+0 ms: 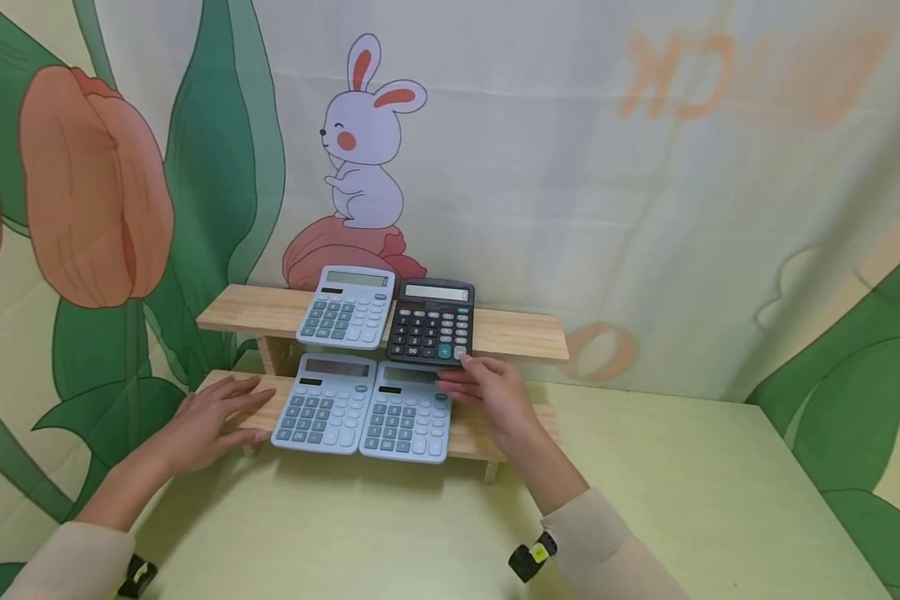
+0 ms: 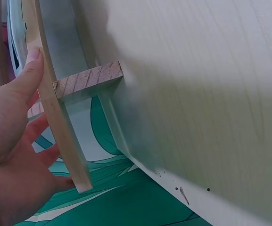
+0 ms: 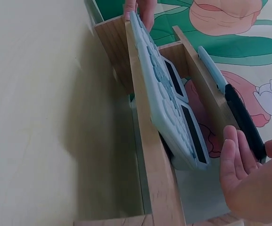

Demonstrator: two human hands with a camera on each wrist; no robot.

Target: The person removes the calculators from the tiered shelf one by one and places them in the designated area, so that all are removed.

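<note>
Head view: hands apart; the right hand pinches the black calculator on the upper shelf, beside a pale calculator. Two more sit on the lower shelf.

Left wrist view: the left hand touches that shelf, fingers spread.

Right wrist view: thumb and fingers bracket the black calculator's edge.

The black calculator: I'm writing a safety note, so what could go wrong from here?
The black calculator overhangs the upper shelf's front edge, so it might slip if the right hand loses its hold. That hand, close to the lower right pale calculator, might also knock it.
</note>
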